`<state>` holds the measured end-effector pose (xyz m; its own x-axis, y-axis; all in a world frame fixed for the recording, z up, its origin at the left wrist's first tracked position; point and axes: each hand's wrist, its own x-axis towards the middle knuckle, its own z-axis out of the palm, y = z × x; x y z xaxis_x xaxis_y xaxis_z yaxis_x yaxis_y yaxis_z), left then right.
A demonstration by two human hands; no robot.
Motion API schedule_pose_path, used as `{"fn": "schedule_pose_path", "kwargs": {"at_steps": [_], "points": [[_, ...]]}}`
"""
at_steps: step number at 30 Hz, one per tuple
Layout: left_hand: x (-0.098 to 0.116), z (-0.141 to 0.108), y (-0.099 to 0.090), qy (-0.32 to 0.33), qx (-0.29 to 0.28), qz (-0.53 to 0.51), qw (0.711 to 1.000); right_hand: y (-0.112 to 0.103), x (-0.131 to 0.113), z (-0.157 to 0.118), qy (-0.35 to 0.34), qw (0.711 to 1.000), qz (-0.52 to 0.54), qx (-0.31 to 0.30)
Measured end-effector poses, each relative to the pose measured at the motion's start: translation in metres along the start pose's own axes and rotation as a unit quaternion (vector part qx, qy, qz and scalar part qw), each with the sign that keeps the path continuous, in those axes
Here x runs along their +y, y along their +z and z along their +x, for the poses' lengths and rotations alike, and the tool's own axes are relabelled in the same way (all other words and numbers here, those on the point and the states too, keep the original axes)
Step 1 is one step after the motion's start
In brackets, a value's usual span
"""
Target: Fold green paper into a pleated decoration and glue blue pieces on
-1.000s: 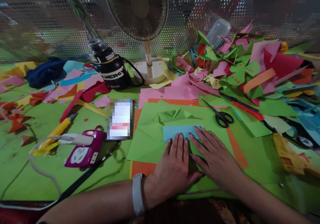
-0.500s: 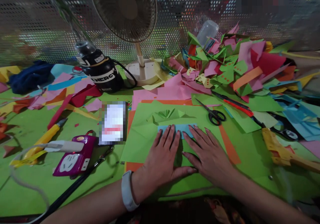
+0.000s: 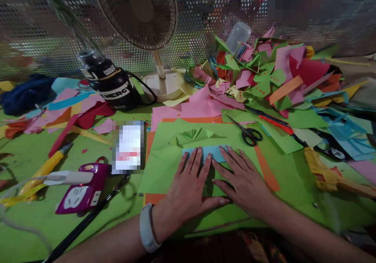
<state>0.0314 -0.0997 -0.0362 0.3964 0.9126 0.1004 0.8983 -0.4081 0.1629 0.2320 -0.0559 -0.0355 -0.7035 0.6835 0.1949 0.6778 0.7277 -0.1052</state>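
The left hand (image 3: 184,188) and right hand (image 3: 246,180) lie palm down on the blue paper strip (image 3: 210,153), each grip spread, fingers extended. The strip rests on the green sheet (image 3: 160,165), just below the folded green piece (image 3: 192,136). Small black scissors (image 3: 251,136) lie to its right. The phone (image 3: 128,147) lies left of the green sheet on the counter (image 3: 123,216).

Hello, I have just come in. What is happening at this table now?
A person presses a folded-looking strip of blue paper with both hands, the left hand and the right hand lying flat, fingers spread. Under it is a green sheet. A pleated green paper piece lies just beyond the strip, and small scissors lie to the right.
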Motion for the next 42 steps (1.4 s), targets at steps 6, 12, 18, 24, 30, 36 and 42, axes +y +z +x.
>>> {"fn": "schedule_pose_path", "kwargs": {"at_steps": [6, 12, 18, 24, 30, 36, 42], "points": [[0.003, 0.001, 0.002, 0.004, 0.011, 0.005, 1.0, 0.001, 0.0, -0.001, 0.005, 1.0, 0.004, 0.012], [0.009, 0.001, 0.006, -0.012, -0.001, 0.01, 1.0, 0.0, -0.001, 0.0, 0.0, 1.0, 0.005, 0.021], [0.012, -0.001, 0.007, -0.006, 0.009, 0.023, 1.0, 0.001, -0.001, 0.0, -0.004, 1.0, -0.008, 0.017], [0.014, -0.001, 0.003, 0.005, 0.021, 0.06, 0.998, 0.0, -0.001, 0.0, 0.0, 1.0, -0.005, 0.016], [0.017, -0.002, 0.004, 0.001, 0.025, 0.086, 0.996, 0.0, -0.001, 0.001, 0.001, 1.0, 0.003, 0.022], [0.017, -0.003, 0.006, 0.007, 0.053, 0.093, 0.994, -0.001, -0.001, 0.001, 0.001, 1.0, 0.005, 0.024], [0.017, -0.004, 0.009, 0.006, 0.065, 0.092, 0.994, -0.003, -0.003, -0.001, 0.012, 0.999, -0.018, 0.025]]}}
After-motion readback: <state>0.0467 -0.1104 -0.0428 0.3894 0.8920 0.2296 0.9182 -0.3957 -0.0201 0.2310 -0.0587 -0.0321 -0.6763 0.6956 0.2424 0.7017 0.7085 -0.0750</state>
